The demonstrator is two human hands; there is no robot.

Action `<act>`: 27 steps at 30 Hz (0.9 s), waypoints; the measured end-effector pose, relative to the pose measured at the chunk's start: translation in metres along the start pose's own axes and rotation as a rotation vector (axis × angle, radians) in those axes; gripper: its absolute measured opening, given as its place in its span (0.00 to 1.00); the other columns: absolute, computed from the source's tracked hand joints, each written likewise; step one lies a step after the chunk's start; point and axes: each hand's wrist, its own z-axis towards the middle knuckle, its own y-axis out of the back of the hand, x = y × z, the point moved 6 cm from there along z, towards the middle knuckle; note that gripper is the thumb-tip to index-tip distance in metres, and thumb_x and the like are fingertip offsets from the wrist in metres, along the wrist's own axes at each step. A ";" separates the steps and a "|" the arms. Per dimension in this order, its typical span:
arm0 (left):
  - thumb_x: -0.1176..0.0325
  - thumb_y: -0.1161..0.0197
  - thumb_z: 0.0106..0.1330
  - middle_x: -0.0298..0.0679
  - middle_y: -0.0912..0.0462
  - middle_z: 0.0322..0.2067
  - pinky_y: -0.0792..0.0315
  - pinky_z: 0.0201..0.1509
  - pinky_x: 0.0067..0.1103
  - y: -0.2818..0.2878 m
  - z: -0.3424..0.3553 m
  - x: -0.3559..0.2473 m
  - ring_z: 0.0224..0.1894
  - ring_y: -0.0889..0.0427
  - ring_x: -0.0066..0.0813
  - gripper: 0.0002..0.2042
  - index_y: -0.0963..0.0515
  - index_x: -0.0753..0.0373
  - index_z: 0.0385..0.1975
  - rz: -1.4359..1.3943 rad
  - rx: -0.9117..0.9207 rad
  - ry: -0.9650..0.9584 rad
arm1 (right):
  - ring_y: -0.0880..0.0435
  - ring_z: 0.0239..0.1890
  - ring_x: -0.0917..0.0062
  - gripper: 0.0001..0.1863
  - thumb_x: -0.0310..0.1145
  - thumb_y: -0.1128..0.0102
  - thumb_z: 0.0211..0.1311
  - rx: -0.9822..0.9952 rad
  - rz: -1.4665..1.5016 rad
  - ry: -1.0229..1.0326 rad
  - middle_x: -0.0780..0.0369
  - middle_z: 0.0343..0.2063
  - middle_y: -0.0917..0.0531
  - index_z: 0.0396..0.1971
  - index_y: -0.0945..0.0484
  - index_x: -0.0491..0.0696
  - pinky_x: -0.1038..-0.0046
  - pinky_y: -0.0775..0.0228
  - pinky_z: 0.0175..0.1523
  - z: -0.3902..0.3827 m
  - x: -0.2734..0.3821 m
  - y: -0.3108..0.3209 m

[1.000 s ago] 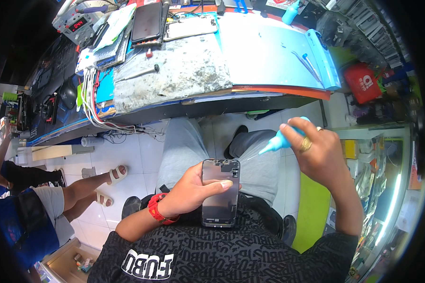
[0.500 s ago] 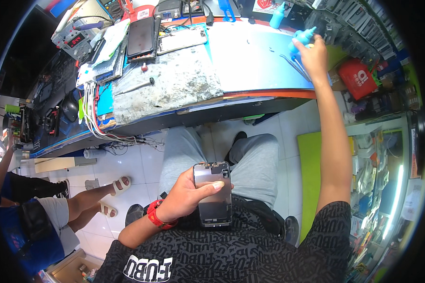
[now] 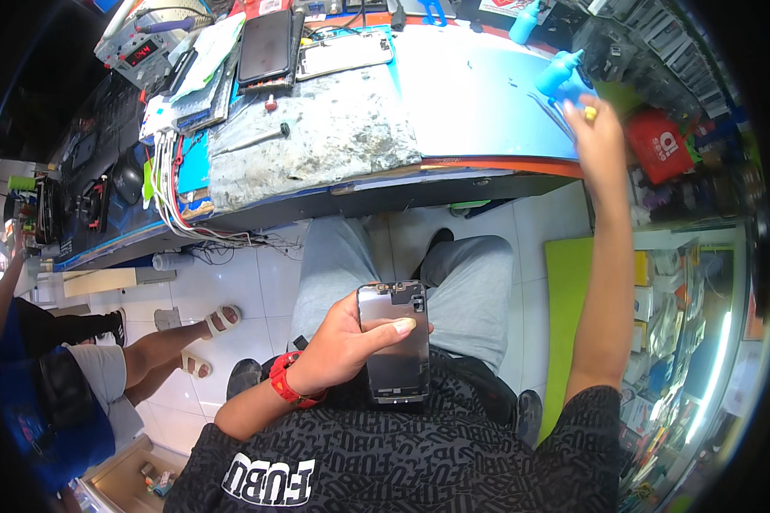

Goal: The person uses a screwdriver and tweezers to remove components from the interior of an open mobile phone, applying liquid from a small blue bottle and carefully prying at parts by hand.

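My left hand point(image 3: 338, 346), with a red watch on its wrist, is closed round a phone screen point(image 3: 395, 368) over my lap. The screen's dark inner side faces up, with small connectors along its far edge, and my thumb lies across it. At the right end of the bench, my right hand point(image 3: 599, 141) has its fingers drawn together on a small thing with a yellow end point(image 3: 590, 113); the rest of it is hidden. Beside those fingers lie slim tweezers point(image 3: 553, 116) on the pale blue mat point(image 3: 479, 111). A light blue squeeze bottle point(image 3: 559, 73) lies tilted just beyond.
A stained grey cloth point(image 3: 334, 128) covers the bench middle, with a screwdriver point(image 3: 257, 138) on it. Behind are a dark phone point(image 3: 265, 47) and a white phone frame point(image 3: 342, 56). White cables point(image 3: 167, 188) hang over the edge. Another person's legs point(image 3: 167, 355) are at left.
My right hand has drawn back toward me from the blue bottle, bringing the small yellow-ended thing along. The left hand still holds the phone screen. The view has shifted slightly.
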 end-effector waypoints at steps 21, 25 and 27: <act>0.77 0.39 0.72 0.46 0.18 0.52 0.23 0.62 0.29 -0.009 -0.001 0.009 0.56 0.17 0.32 0.14 0.30 0.69 0.54 -0.031 -0.055 -0.056 | 0.12 0.41 0.70 0.12 0.30 0.47 0.77 0.354 0.987 -0.376 0.47 0.46 0.16 0.52 0.35 0.44 0.69 0.16 0.46 -0.238 0.067 -0.071; 0.76 0.39 0.72 0.46 0.17 0.52 0.23 0.62 0.28 -0.012 -0.001 0.012 0.56 0.17 0.31 0.14 0.31 0.69 0.54 -0.014 -0.034 -0.072 | 0.13 0.42 0.72 0.11 0.28 0.45 0.75 0.324 0.977 -0.300 0.48 0.45 0.15 0.51 0.34 0.44 0.70 0.17 0.48 -0.244 0.073 -0.077; 0.77 0.39 0.72 0.46 0.17 0.52 0.23 0.61 0.28 -0.011 -0.001 0.010 0.56 0.17 0.31 0.14 0.31 0.69 0.54 0.063 -0.029 -0.103 | 0.13 0.42 0.72 0.11 0.28 0.45 0.75 0.317 0.985 -0.291 0.48 0.45 0.15 0.51 0.34 0.43 0.69 0.17 0.48 -0.246 0.074 -0.077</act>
